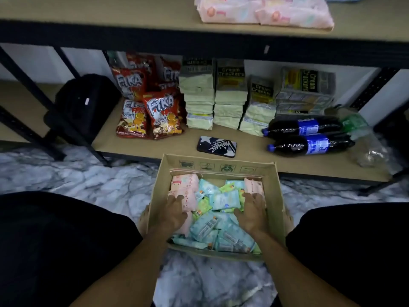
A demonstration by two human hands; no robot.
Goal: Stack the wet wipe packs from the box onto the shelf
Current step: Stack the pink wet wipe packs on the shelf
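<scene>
An open cardboard box (pixel 273 202) stands on the floor between my knees, filled with several wet wipe packs in pink, blue and green. My left hand (pixel 174 210) lies on a pink pack (pixel 184 188) at the box's left side, fingers spread over it. My right hand (pixel 253 210) reaches onto the blue and green packs (pixel 223 199) at the right, next to an upright pink pack (pixel 254 186); its fingers curve down among them. Pink wipe packs (pixel 263 12) lie on the upper shelf board (pixel 110 9).
The lower shelf (pixel 141 144) holds red snack bags (pixel 162 114), stacks of cream cracker packs (pixel 230 96), two lying cola bottles (pixel 307 136), a phone (pixel 217 146) and a black bag (pixel 86 103). Black metal shelf legs stand left and right. The floor is marbled tile.
</scene>
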